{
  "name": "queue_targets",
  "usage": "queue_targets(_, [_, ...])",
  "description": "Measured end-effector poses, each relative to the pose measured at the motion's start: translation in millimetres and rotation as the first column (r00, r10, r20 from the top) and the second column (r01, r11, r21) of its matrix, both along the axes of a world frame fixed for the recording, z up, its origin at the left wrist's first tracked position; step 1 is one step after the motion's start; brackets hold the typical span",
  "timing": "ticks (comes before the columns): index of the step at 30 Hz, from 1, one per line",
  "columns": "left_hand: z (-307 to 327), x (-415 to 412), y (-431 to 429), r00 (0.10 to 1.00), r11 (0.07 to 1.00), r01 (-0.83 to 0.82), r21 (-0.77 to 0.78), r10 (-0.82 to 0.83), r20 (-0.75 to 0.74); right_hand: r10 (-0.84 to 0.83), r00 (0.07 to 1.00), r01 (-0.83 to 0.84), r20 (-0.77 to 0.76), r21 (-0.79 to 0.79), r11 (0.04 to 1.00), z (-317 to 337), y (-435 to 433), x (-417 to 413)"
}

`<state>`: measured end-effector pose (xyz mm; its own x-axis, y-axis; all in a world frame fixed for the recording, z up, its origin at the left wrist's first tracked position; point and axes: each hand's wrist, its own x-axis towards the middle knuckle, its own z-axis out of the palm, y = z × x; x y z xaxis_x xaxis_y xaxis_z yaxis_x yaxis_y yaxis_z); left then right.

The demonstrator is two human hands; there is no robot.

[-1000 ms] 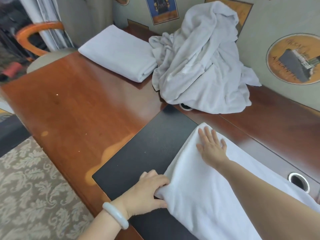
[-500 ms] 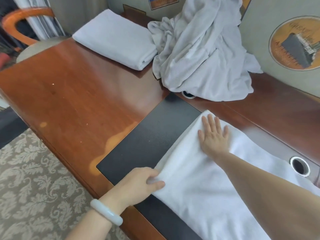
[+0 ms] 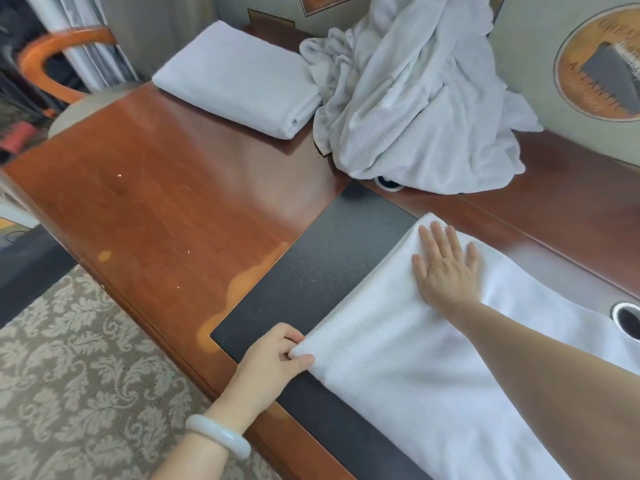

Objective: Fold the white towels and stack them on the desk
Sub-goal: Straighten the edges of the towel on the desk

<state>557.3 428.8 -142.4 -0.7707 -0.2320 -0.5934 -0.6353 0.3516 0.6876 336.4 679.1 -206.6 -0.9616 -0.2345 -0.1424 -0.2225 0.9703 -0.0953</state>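
Reddish wooden surface (image 3: 166,209) with a black inlay pad (image 3: 329,265) near the front edge, poster-print wall behind it. The towel being worked on (image 3: 398,368) lies flat across that pad and runs off toward the lower right, out of frame.

The left hand (image 3: 273,358) has its fingers (image 3: 292,337) curled round the near corner, pinching the cloth against the thumb. The right hand (image 3: 445,268) lies flat on the far corner with its fingers (image 3: 440,237) straight and spread, just pressing down and gripping nothing.

To me this reads as squaring up and smoothing mid-fold, not the fold itself. Only one folded towel (image 3: 239,77) sits at the far left of the surface, touching a crumpled heap (image 3: 415,109) of unfolded ones slumped against the wall, so I'd say it's early days.

My guess at the next move: the right hand needs to actually grab its corner, then both corners go over to meet the other end with the edges lined up. After that it goes onto the folded one.
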Motion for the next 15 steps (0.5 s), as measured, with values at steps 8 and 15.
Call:
queue_targets(8, [-28, -29, 62, 0.675, 0.584, 0.294, -0.757, -0.687, -0.268, -0.083, 0.996, 0.081, 0.030, 0.054, 0.995, 11, -21, -6])
queue_targets(15, [-55, -32, 56, 0.691, 0.423, 0.426, -0.800, -0.722, -0.013, -0.100, 0.980, 0.130, 0.170, -0.179, 0.975, 22, -21, -17])
